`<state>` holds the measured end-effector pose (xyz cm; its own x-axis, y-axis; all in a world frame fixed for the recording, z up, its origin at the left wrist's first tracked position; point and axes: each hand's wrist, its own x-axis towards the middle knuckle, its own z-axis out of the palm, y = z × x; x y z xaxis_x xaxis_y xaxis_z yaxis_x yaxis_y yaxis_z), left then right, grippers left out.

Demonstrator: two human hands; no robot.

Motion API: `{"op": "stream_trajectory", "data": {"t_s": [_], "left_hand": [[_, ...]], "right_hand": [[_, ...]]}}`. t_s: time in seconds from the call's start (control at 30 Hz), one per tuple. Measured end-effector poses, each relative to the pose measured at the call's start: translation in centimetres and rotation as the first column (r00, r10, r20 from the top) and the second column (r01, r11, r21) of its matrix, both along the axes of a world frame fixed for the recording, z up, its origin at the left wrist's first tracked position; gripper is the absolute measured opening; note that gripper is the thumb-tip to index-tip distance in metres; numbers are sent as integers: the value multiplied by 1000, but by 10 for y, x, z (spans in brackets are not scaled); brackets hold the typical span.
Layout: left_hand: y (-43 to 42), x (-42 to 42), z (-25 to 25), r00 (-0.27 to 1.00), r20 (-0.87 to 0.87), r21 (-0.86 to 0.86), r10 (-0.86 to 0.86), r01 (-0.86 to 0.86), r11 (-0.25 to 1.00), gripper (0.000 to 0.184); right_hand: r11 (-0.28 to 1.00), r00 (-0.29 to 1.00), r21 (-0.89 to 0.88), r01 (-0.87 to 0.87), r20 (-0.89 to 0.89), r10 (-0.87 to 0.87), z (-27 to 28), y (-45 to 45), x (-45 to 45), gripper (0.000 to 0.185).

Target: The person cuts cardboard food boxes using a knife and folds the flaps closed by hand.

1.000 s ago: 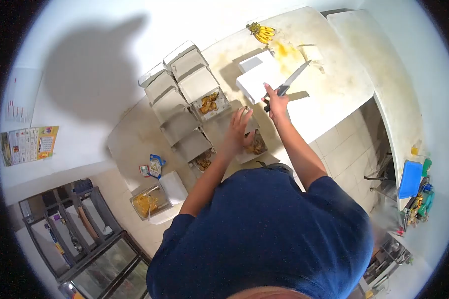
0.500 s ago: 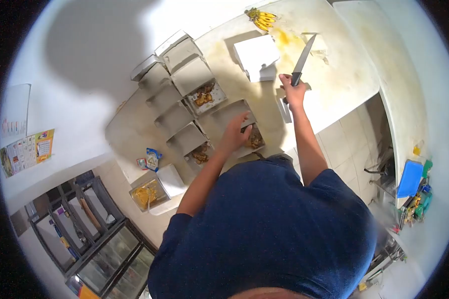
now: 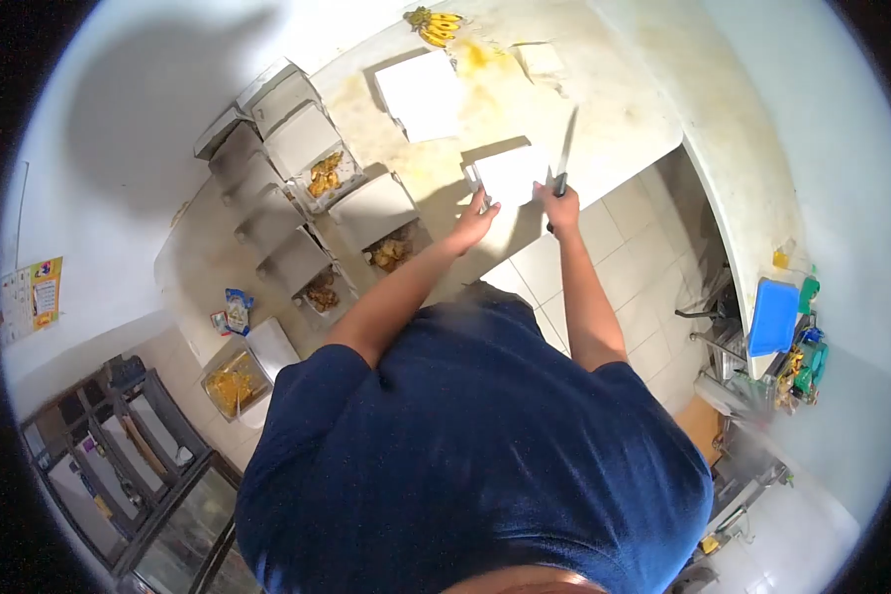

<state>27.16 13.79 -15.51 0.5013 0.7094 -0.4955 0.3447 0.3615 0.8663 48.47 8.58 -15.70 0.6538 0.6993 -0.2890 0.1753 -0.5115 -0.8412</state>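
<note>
My right hand (image 3: 562, 210) is closed around the black handle of a knife (image 3: 566, 148), whose blade points toward the far side of the table. Its thumb is by the right edge of a white box (image 3: 510, 174). At the box's near left corner is my left hand (image 3: 476, 224), thumb and fingers apart; whether it touches the box I cannot tell. To its left stands an open carton (image 3: 374, 210) with browned food pieces (image 3: 394, 249) inside.
More open cartons (image 3: 305, 141) stand in rows at left, some with food. A closed white box (image 3: 418, 95) and bananas (image 3: 434, 25) are farther back. A metal tray of yellow food (image 3: 234, 384) and a blue packet (image 3: 238, 309) lie at the left end of the table (image 3: 624, 119).
My left hand has left the food carton and moved right to the white box. My right hand, still holding the knife, has come nearer to that box. The view has shifted right.
</note>
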Motion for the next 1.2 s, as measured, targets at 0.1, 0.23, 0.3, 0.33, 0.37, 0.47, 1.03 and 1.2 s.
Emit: {"op": "stream_trajectory", "data": {"t_s": [0.1,0.23,0.3,0.33,0.37,0.47,1.03,1.2], "left_hand": [[-10,4,10,992,75,2,97,-98,995,71],[-21,-15,17,938,113,-189,328,-304,934,52],[-23,-41,25,947,158,-193,279,-248,949,52],[-23,-53,37,950,181,-192,255,-220,956,53],[-23,-65,50,946,171,-191,276,-243,951,75],[-31,-105,65,982,-44,715,184,-98,692,107],[-47,-198,171,780,447,248,438,-579,777,66],[-53,-199,196,781,521,268,343,-532,803,60]], "right_hand": [[996,984,88,5,177,-20,11,-9,-26,30],[939,929,240,245,-333,-158,-1,-14,-44,32],[934,886,236,270,-441,-144,16,-22,-51,32],[931,860,235,281,-493,-134,26,-22,-55,32],[941,871,244,236,-482,-93,21,-24,-57,32],[945,805,245,217,-593,-32,75,-25,-95,32],[835,545,550,6,-702,458,133,2,-237,34],[825,462,563,39,-742,485,154,5,-256,32]]}}
